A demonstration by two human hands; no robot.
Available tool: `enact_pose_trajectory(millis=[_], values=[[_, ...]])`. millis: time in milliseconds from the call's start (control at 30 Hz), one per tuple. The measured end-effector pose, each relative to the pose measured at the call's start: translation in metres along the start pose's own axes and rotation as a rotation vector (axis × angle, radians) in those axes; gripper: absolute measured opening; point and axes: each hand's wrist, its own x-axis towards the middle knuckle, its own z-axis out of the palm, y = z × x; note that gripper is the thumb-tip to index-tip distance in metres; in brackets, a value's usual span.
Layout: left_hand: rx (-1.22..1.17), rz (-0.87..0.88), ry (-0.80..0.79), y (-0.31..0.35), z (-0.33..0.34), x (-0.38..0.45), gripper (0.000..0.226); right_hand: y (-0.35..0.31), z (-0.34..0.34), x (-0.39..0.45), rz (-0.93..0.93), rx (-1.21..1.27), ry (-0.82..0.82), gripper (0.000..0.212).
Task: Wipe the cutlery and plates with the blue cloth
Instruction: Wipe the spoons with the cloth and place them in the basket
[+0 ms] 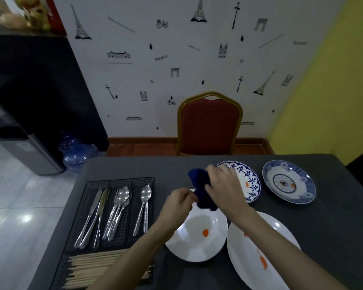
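The scene is dim and evenly lit, with bright glare spots on the floor tiles at near left and a highlight on the near right plate, soft overall focus, blurred far-left corner, and wide-angle bending of the edges.

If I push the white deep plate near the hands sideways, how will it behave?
The white deep plate looks like glazed ceramic, so it is probably rigid and breakable. It sits flat on the dark tablecloth, which would likely drag on it and might wrinkle. Its glossy surface and the orange smear suggest a somewhat slippery hold.
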Motion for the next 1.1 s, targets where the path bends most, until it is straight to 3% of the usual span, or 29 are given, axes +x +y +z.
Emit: enact_pose_trajectory(millis=[100, 233, 400, 467, 567, 633, 800, 900, 967, 1100], values=[[0.047, 0.008, -0.017, 0.003, 0.001, 0.004, 0.024, 0.018, -0.003, 0.013, 0.115, 0.016, 0.016, 0.015], [-0.017, -0.004, 0.019, 0.003, -0.003, 0.011, 0.022, -0.004, -0.005, -0.003, 0.024, 0.243, 0.009, 0.018], [0.125, 0.021, -0.043, 0.002, -0.001, 0.007, 0.025, 0.022, 0.002, 0.001, 0.108, 0.100, -0.010, 0.018], [0.103, 0.020, -0.037, 0.006, -0.001, 0.009, 0.024, 0.018, 0.001, 0.002, 0.136, 0.147, -0.003, 0.019], [0.045, 0.038, -0.019, 0.008, -0.007, 0.010, 0.024, -0.003, -0.004, -0.005, 0.017, 0.276, -0.001, 0.020], [0.078, 0.060, -0.046, 0.008, -0.010, 0.004, 0.025, 0.001, -0.005, -0.005, -0.044, 0.207, 0.009, 0.020], [0.059, 0.042, -0.051, 0.012, -0.009, -0.001, 0.024, 0.021, -0.005, 0.005, 0.064, 0.144, 0.060, 0.019], [-0.034, 0.025, -0.031, 0.012, -0.013, 0.001, 0.022, -0.003, -0.005, -0.006, -0.064, 0.266, 0.045, 0.024], [-0.023, 0.020, -0.053, 0.010, -0.017, -0.003, 0.024, -0.002, -0.004, -0.008, -0.130, 0.203, 0.012, 0.026], [0.038, 0.001, -0.074, 0.003, -0.020, -0.014, 0.026, 0.033, -0.005, 0.004, -0.038, 0.060, -0.004, 0.027]])
